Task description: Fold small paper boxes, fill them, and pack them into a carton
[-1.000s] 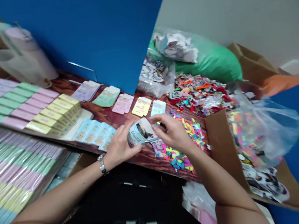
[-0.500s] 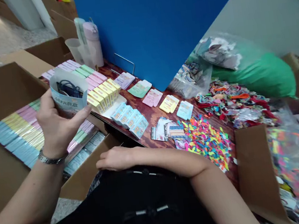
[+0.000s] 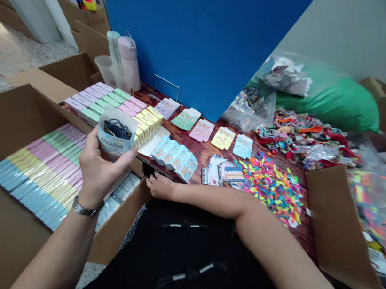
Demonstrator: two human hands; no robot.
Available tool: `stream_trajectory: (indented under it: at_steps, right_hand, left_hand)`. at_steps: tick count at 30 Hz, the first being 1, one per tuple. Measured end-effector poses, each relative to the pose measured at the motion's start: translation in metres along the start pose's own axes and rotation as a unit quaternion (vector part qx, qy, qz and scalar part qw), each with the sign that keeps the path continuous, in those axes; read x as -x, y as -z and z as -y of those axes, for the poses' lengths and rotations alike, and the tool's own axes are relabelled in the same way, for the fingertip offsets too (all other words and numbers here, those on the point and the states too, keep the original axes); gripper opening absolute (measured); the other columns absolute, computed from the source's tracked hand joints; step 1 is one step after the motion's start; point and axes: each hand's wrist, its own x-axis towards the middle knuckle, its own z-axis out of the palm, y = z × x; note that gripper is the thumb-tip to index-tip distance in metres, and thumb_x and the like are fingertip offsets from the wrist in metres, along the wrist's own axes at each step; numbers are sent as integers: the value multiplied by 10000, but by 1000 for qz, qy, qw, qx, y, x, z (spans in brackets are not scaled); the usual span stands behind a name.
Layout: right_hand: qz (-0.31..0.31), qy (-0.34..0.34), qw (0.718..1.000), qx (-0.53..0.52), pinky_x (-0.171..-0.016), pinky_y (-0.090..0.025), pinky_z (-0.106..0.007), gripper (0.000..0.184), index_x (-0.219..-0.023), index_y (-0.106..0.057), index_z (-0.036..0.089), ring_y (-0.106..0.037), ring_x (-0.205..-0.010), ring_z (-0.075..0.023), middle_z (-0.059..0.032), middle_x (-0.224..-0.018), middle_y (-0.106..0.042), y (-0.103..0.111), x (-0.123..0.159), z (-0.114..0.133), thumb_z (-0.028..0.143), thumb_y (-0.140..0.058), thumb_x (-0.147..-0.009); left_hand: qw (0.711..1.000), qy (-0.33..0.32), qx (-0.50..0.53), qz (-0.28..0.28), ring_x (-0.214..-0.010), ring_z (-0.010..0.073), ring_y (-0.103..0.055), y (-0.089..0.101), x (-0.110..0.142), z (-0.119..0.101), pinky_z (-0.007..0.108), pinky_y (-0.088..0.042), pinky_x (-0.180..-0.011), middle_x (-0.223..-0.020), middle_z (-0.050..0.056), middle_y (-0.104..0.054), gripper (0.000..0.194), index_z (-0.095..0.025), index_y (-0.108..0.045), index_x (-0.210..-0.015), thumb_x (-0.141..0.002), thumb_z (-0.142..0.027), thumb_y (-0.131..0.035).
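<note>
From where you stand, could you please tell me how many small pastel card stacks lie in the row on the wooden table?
5, left to right: lilac, green, pink, yellow, blue.

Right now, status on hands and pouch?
Left hand holding open pouch, dark cord inside. Right hand empty at table edge. Blue packets nearby.

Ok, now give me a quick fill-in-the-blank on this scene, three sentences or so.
The open white-and-blue paper pouch sits in the hand wearing the silver link wristwatch, which is the person's ____ hand.
The right hand rests near the edge of the reddish-brown ____ table.
The tall pink bottle stands in front of a ____ panel.

Missing words: left; wooden; blue.
</note>
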Motion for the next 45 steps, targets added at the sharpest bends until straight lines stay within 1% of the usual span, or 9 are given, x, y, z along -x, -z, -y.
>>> stream_trajectory:
  at_steps: [3,6,10,12,17,24,31,35,45]
  right_hand:
    - [-47,-14,998,-35,-813,-545,-383,285,-1095,-673,165,-653,-967,-210,-122,-1130,-687,8,37,2,172,-406,-996]
    - [-193,-86,972,-105,-733,-551,-295,213,-1072,-657,200,-664,-880,-171,-64,-1005,-716,23,97,-6,189,-462,-988]
    - [-484,-252,822,-164,-910,-549,-320,257,-1196,-627,223,-667,-1021,-167,-76,-1099,-709,43,176,-15,197,-487,-981]
    - [-555,-312,759,-138,-969,-541,-379,298,-1242,-619,240,-627,-1149,-210,-111,-1238,-651,49,198,-16,222,-539,-955]
    - [-515,-366,767,-106,-1076,-455,-501,371,-1248,-646,224,-485,-1333,-313,-165,-1454,-480,47,208,-20,375,-625,-909]
    - [-488,-321,788,-195,-1082,-463,-456,293,-1202,-662,220,-429,-1398,-265,-146,-1499,-442,28,235,-27,322,-579,-941]
    - [-556,-353,708,-257,-931,-555,-306,265,-1204,-650,225,-668,-1082,-167,-80,-1141,-700,7,249,-25,192,-518,-977]
    - [-572,-436,648,-250,-944,-558,-310,428,-1396,-507,244,-683,-1084,-174,-75,-1233,-688,0,240,-19,209,-534,-970]
    - [-567,-427,585,-393,-882,-564,-300,186,-1034,-709,215,-699,-963,-159,-39,-1007,-747,2,257,-37,186,-556,-931]
  left_hand:
    - [1000,20,12,3,-1114,277,-623,-8,0,-5,445,-546,-949,-1256,56,-624,761,-225,-485,-1368,-711,-467,-782]
    - [999,-22,17,39,-1140,286,-617,-27,2,-17,451,-522,-993,-1287,85,-608,808,-192,-461,-1388,-696,-449,-790]
    - [988,-122,33,85,-1242,290,-570,-66,9,-38,452,-468,-1065,-1368,119,-561,804,-188,-410,-1417,-733,-413,-769]
    - [979,-167,45,106,-1236,287,-574,-86,13,-49,441,-476,-1051,-1366,133,-560,826,-190,-366,-1449,-752,-390,-764]
    - [950,-262,79,150,-1162,274,-597,-125,21,-67,406,-523,-952,-1358,153,-546,885,-220,-234,-1523,-803,-357,-730]
    - [921,-285,114,241,-1089,249,-584,-153,25,-76,396,-527,-891,-1245,124,-545,771,-275,-260,-1504,-849,-290,-667]
    - [910,-253,162,285,-981,204,-607,-177,32,-87,354,-532,-843,-1111,66,-566,662,-281,-365,-1372,-812,-274,-717]
    - [905,-279,155,282,-1088,232,-603,-188,37,-87,380,-523,-908,-1235,98,-563,757,-288,-294,-1451,-817,-251,-707]
    - [914,-242,70,317,-1031,255,-597,-209,34,-98,379,-516,-883,-1186,138,-575,944,-204,-66,-1574,-861,-370,-661]
